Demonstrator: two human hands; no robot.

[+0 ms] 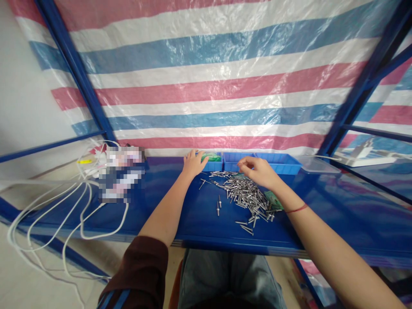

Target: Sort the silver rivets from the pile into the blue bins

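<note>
A pile of silvery blind rivets lies on the blue tabletop, with a few loose ones to its left and front. Behind it stand a left blue bin with green wrapping in it, a middle blue bin and a right blue bin. My left hand rests at the left bin's side, fingers spread, holding nothing visible. Over the front of the middle bin, my right hand has its fingers curled into a pinch; whatever is between the fingertips is too small to make out.
A green packet lies partly under the rivets, near my right forearm. White cables hang over the table's left edge beside a blurred-out bundle. A clear plastic lid and a white power strip sit at the right.
</note>
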